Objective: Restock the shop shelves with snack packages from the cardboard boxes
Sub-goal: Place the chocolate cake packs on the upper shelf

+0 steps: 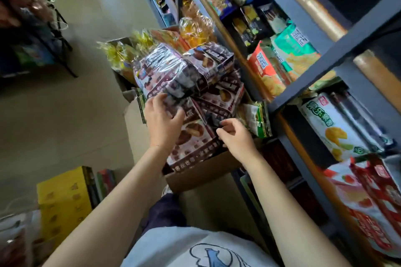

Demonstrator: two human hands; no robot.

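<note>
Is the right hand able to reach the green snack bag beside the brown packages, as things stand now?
Probably yes. The right hand hovers just left of the green snack bag, which leans between the brown packages and the shelf frame. Nothing lies between them, and its near face is exposed.

To my right the grey shelf frame (pixel 308 93) hems me in, its bays stuffed with snack bags (pixel 267 71) to the edge. Brown packages (pixel 191 141) heap high over the cardboard box (pixel 201 171) ahead. Bare floor (pixel 76 119) lies free on my left, a yellow box (pixel 63 199) standing near my left elbow.
</note>
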